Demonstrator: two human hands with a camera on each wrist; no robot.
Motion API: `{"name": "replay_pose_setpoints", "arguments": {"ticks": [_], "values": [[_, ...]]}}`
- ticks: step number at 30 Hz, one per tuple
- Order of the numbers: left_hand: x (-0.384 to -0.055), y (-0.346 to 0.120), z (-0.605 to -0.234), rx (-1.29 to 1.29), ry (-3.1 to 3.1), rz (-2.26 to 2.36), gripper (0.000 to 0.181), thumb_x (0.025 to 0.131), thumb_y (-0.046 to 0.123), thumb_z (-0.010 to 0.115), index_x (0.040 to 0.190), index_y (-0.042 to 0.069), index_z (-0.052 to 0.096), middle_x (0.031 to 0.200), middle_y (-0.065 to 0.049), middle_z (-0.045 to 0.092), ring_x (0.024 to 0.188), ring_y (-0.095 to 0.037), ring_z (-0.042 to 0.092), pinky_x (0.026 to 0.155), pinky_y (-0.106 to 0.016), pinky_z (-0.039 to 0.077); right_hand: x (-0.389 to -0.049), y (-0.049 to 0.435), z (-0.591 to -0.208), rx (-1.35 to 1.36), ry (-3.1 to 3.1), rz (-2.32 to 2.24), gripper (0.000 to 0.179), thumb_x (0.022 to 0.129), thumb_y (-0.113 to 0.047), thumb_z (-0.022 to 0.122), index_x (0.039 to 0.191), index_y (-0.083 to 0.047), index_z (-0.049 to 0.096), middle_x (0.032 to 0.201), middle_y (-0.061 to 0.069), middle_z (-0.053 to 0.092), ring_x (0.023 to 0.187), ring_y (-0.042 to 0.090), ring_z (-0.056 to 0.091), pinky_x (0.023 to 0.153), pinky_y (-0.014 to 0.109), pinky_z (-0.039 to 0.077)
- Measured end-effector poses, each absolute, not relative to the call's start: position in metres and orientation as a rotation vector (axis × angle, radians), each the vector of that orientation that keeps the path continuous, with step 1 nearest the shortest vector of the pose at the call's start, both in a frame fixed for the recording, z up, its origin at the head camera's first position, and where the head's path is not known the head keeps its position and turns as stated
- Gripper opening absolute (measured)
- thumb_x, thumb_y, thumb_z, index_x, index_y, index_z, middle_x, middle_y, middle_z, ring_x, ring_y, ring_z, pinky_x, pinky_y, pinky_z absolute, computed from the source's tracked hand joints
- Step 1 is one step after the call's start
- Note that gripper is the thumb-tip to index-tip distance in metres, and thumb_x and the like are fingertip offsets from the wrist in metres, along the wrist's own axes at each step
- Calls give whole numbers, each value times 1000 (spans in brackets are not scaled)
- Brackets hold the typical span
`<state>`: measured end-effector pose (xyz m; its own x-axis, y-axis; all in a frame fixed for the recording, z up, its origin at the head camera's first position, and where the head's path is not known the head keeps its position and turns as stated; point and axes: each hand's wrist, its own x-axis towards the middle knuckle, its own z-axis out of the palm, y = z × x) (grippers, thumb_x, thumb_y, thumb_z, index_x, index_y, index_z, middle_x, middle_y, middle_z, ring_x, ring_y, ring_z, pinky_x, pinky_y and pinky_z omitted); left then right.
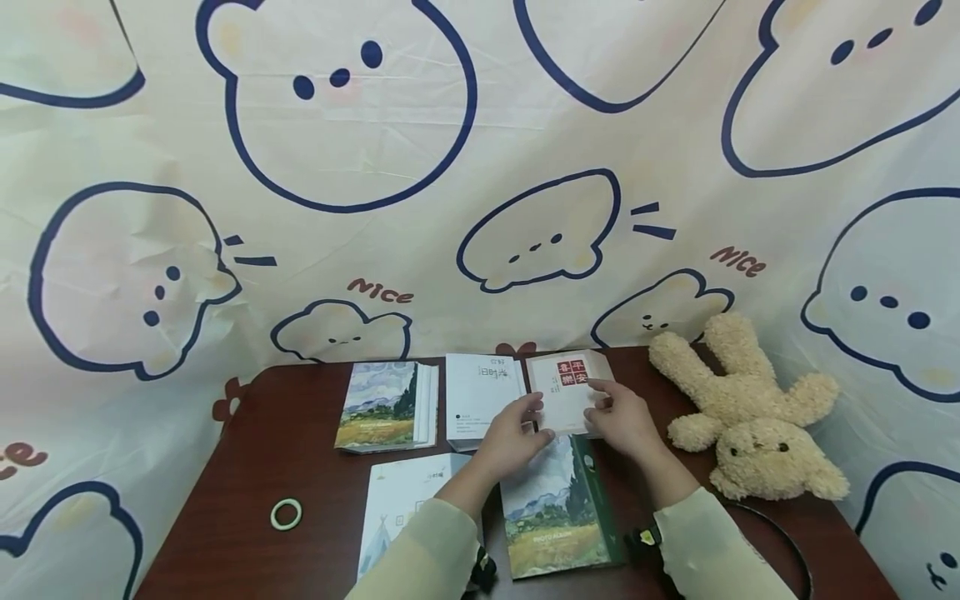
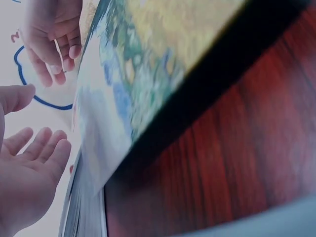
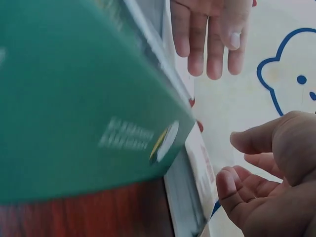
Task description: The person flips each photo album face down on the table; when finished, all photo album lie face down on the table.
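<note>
At the back right of the table lies a white book with a red character block point(image 1: 564, 404). My left hand point(image 1: 513, 442) is over its left edge, fingers loosely bent and thumb apart. On the right side, my right hand point(image 1: 624, 421) has its fingertips right at the cover. In the wrist views, neither the left hand point(image 2: 32, 182) nor the right hand point(image 3: 269, 185) has anything between fingers and thumb. Just in front lies a photo album with a painted landscape point(image 1: 551, 517); its green side point(image 3: 84, 113) fills much of the right wrist view.
Left of the hands are a white book with grey print point(image 1: 480, 396), another landscape album point(image 1: 378, 404) and a white book with a tent drawing point(image 1: 397, 500), partly under the left sleeve. A pale green ring point(image 1: 286, 502) lies left; a plush bear point(image 1: 750, 417) sprawls at right.
</note>
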<state>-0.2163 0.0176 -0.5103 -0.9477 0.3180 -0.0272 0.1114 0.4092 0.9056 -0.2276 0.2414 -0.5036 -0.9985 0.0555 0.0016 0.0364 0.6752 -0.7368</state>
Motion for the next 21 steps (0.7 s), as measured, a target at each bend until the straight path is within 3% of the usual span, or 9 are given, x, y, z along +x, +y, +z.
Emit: {"name": "replay_pose_setpoints", "arguments": {"ticks": [4, 11, 21], "values": [[-215, 8, -506, 359, 2483, 1587, 62, 98, 18, 70, 155, 8, 47, 149, -9, 56, 137, -28, 53, 112, -42, 46, -229, 230, -500, -38, -2870, 1321, 55, 93, -15, 73, 146, -10, 59, 115, 18, 68, 95, 29, 65, 70, 37, 59], [-213, -11, -499, 324, 2513, 1644, 61, 98, 18, 70, 154, 10, 48, 149, -8, 55, 138, -27, 52, 112, -40, 46, -230, 209, -493, 83, -2877, 1340, 54, 93, -15, 74, 145, -10, 60, 133, 19, 65, 104, 30, 67, 77, 42, 60], [-209, -33, -490, 199, 2633, 1598, 58, 97, 22, 71, 151, 16, 52, 148, -7, 56, 141, -33, 48, 112, -57, 42, -232, 180, -492, 232, -2878, 1349, 57, 93, -15, 76, 147, -8, 58, 141, 13, 63, 118, 33, 65, 88, 48, 59]]}}
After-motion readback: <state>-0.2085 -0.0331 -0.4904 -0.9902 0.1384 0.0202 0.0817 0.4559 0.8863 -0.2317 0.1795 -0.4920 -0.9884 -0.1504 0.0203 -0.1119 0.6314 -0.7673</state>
